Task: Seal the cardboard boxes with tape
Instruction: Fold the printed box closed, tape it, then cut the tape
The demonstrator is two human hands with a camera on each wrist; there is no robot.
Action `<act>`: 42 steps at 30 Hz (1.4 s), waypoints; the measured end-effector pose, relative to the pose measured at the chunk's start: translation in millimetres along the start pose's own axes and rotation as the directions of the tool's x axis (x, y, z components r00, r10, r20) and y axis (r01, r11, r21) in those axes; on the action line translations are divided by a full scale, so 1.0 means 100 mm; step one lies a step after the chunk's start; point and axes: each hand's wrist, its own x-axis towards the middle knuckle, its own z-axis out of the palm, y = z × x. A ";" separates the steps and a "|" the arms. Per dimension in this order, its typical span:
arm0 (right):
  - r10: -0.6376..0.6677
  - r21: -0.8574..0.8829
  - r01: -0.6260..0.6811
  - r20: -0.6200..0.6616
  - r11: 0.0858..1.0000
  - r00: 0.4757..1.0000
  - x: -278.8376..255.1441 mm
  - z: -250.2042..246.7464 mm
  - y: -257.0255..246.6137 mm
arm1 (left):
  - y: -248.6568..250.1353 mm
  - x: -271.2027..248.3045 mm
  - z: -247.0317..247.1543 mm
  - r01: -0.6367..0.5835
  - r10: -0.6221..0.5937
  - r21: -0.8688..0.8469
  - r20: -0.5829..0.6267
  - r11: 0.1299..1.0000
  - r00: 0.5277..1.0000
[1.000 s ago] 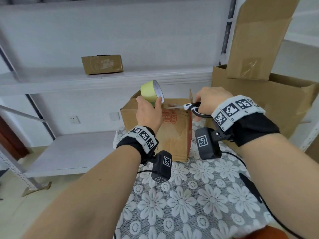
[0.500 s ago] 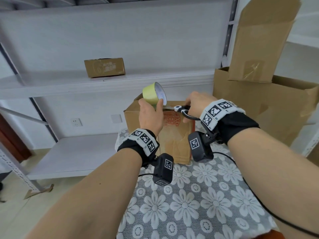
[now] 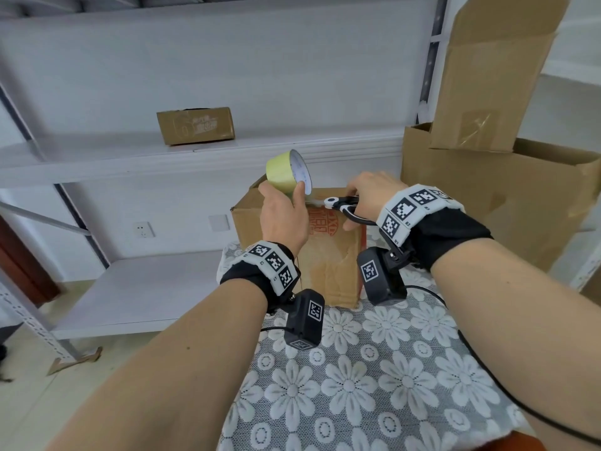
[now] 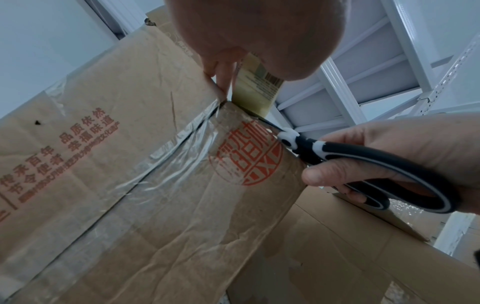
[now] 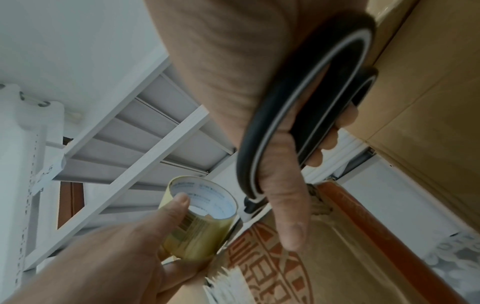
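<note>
Left hand [image 3: 283,219] grips tape roll [image 3: 288,172] over the box [image 3: 328,255] at frame centre, right hand [image 3: 369,196] grips scissors [image 3: 344,205] at the strip; slack could make the cut snag or the tape wrinkle.

Box [image 3: 328,255]: stands on the table [image 3: 374,385], at its far edge.
Tape roll [image 3: 287,172]: above the box's top near edge, in the left hand [image 3: 284,219].
Scissors [image 3: 346,206]: just right of the roll, in the right hand [image 3: 370,193].
Big open box [image 3: 487,196]: right of the box, behind.
Small box [image 3: 196,125]: on the shelf [image 3: 97,157], behind and left.
</note>
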 end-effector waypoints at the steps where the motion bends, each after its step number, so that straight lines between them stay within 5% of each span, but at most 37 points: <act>1: -0.008 -0.005 0.008 -0.008 1.000 1.000 0.00 -0.01 -0.01 | 0.00 0.00 0.00 0.002 -0.002 0.006 -0.003 1.000 1.000; 22: 0.009 0.032 -0.011 0.045 0.999 0.999 -0.02 -0.01 0.14 | 0.03 -0.03 0.05 0.000 0.002 0.096 -0.030 0.995 1.000; 42: -0.006 0.002 0.006 0.028 1.000 1.000 -0.03 0.05 0.21 | 0.03 0.00 0.04 0.100 -0.106 -0.116 -0.043 0.988 0.993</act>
